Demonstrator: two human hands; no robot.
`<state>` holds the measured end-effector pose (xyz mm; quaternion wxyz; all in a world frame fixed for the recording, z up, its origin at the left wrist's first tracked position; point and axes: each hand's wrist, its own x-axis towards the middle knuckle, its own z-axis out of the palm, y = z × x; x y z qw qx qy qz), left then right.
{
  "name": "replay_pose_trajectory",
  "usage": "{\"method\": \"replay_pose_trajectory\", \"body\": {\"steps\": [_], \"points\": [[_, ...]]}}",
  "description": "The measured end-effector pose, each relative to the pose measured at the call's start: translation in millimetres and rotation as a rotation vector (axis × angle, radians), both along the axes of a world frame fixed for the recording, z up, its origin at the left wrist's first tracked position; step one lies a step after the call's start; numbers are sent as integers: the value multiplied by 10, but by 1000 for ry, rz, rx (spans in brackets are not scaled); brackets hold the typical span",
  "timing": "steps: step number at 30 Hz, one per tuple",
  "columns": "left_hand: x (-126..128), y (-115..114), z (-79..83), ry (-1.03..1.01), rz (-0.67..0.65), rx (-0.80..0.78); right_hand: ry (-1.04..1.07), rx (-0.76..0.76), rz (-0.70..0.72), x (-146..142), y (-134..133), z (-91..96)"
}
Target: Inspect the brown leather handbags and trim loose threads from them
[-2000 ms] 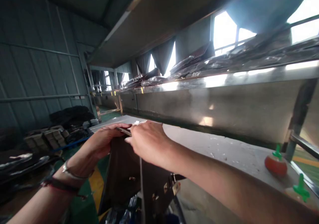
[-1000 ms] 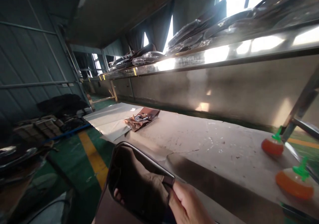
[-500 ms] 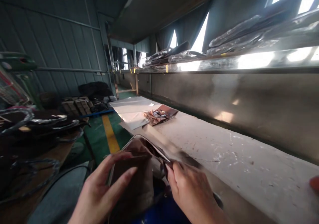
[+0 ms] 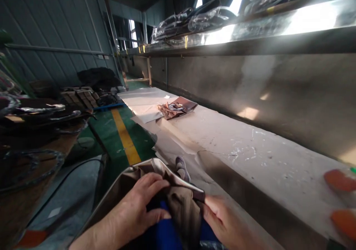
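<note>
A brown bag with a pale-edged rim is held low in front of me, its mouth spread and its lining creased. My right hand pinches the rim at its right corner, blurred by motion. My left hand lies over the mouth with fingers curved against the lining and the thumb standing apart. Something blue shows below and between the hands; I cannot make out what it is. The bag's lower part is hidden by my hands and the frame edge.
A long paper-covered table bears a brown piece with plastic-wrapped handles. Orange-topped objects stand at its right end. Left is a bench with dark wrapped items. A shoe shows beyond the bag. A shelf runs above the table.
My view has tilted down. The bag's rim has swung wider, and more of its lining shows. My left hand has moved right and further over the mouth; my right hand still grips the rim.
</note>
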<state>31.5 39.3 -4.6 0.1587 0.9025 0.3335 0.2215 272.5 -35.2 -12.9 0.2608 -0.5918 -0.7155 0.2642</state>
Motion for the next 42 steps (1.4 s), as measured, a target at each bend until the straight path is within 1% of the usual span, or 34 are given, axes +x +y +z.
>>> {"method": "replay_pose_trajectory", "body": {"steps": [1,2,3,4,5,6,10,12,15,17,19,21,23,26,29,32,34,36,39,42], "points": [[10,-24,-163,7,28,-1,-2,-33,5,28,-13,-129],[20,-43,-293,10,39,-3,5,-59,17,51,-25,-229],[31,-57,-380,11,56,-2,20,-75,35,71,-38,-298],[44,-67,-420,12,64,6,47,-79,45,88,-49,-335],[62,-73,-417,15,67,14,73,-79,55,104,-58,-346],[86,-72,-378,22,62,26,93,-77,64,119,-62,-338],[268,-23,-84,86,-41,97,175,-80,100,175,-45,-267],[379,13,27,116,-82,126,224,-97,97,190,-38,-258],[487,68,106,122,-113,189,317,-168,60,183,-53,-254],[503,101,118,114,-127,227,391,-214,74,169,-76,-247],[494,123,103,125,-174,193,451,-252,115,164,-103,-259],[490,125,57,155,-249,85,497,-292,141,174,-130,-315],[516,110,-13,172,-301,-25,573,-338,138,202,-159,-412],[622,92,-115,167,-301,-99,685,-395,136,278,-220,-541],[768,125,-175,148,-284,-121,669,-421,126,368,-298,-541],[915,186,-210,181,-311,-152,679,-405,55,417,-355,-440],[1004,215,-237,228,-338,-160,699,-381,-27,417,-365,-378],[1079,236,-267,277,-352,-158,658,-348,-111,402,-348,-356],[1159,277,-312,318,-358,-156,532,-340,-196,393,-284,-403],[1200,326,-348,346,-374,-172,489,-381,-226,421,-211,-487]]}}
